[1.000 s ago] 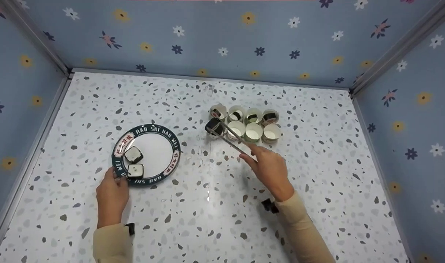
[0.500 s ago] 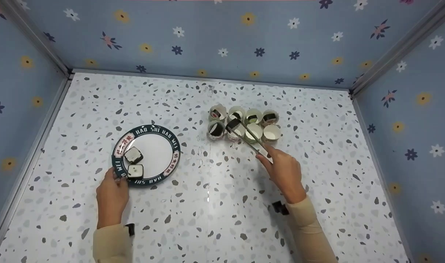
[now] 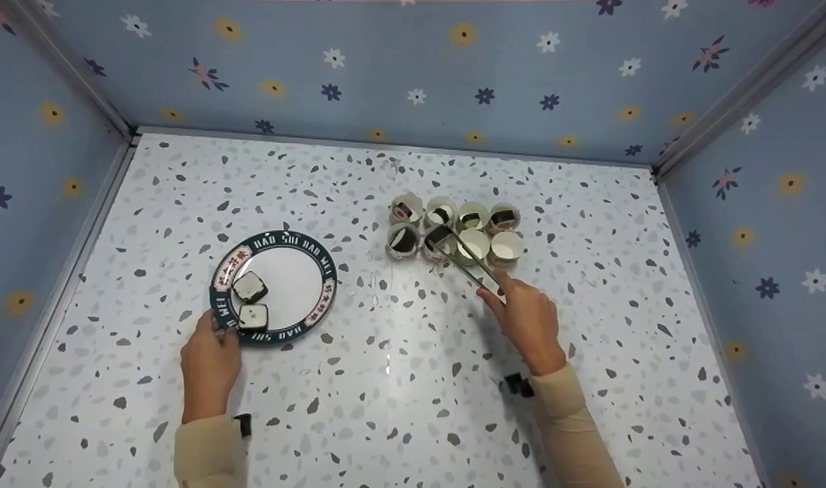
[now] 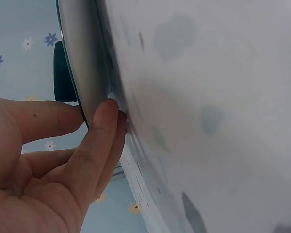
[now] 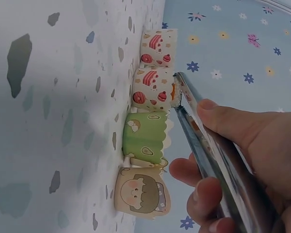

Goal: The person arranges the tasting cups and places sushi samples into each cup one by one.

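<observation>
The left hand (image 3: pixel 211 366) pinches the near-left rim of a round plate (image 3: pixel 323 298) with a dark green lettered border; in the left wrist view the thumb is above the rim and fingers (image 4: pixel 94 145) are under it. Two sushi rolls (image 3: pixel 253 316) with white rice and dark wrapping lie at the plate's left side. In the right hand (image 3: pixel 526 322) are metal tongs (image 5: pixel 228 170), gripped between thumb and fingers. Their tips reach into the mouth of a front-row paper cup (image 5: pixel 150 90), at a dark-wrapped sushi roll (image 3: pixel 438 234). Whether the tips still squeeze it I cannot tell.
Two rows of paper baking cups stand close together. The back-row cups (image 3: pixel 473 213) and the front-left cup (image 3: pixel 402 252) hold sushi; two front-right cups (image 3: pixel 505 245) show bare insides. Flowered panels (image 3: pixel 413 68) enclose the speckled table (image 3: pixel 358 393) at back and sides.
The right hand and tongs have moved right, carrying a sushi roll from above the front-left cup to the cup beside it, then slightly down into it. The left hand and plate have stayed put.
</observation>
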`<state>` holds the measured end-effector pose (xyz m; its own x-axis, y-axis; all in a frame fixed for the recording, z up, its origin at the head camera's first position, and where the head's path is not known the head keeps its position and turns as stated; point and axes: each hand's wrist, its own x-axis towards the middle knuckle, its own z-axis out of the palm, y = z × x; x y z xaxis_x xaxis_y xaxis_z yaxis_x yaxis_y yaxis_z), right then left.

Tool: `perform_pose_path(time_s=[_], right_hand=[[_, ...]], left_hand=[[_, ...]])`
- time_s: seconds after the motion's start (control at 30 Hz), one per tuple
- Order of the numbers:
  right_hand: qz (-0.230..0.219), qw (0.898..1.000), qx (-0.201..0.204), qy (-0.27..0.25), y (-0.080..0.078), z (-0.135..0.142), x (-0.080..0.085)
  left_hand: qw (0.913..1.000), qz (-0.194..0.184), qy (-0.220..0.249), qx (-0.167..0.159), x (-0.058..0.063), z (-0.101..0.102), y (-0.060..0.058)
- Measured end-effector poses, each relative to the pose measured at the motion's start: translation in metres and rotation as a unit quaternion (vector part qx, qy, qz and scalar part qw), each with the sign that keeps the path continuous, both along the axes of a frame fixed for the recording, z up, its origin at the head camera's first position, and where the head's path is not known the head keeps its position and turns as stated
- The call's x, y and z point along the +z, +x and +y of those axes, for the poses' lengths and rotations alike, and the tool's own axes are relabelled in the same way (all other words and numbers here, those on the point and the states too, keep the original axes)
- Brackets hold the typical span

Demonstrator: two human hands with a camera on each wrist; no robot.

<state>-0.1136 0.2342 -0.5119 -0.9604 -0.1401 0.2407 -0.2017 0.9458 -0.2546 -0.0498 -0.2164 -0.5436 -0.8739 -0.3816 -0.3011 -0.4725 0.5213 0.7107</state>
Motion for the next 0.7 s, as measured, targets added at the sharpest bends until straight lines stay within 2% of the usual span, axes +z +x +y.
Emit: perform_pose_path(time_s=[0.3, 0.57, 0.7], right_hand=[[-0.013, 1.0, -0.002, 0.005, -0.0013, -0.0004, 0.0], [-0.008, 1.0, 0.004, 0.013, -0.0013, -0.0015, -0.0002], [-0.015, 1.0, 0.002, 0.018, -0.0022, -0.002, 0.0018]], left_hand=[[1.0, -0.005, 0.003, 0.001, 0.0005, 0.0001, 0.0004], [0.9996, 0.027, -0.01, -0.001, -0.0016, 0.0004, 0.0018], [0.9997, 0.022, -0.009, 0.0, -0.0016, 0.0005, 0.001]])
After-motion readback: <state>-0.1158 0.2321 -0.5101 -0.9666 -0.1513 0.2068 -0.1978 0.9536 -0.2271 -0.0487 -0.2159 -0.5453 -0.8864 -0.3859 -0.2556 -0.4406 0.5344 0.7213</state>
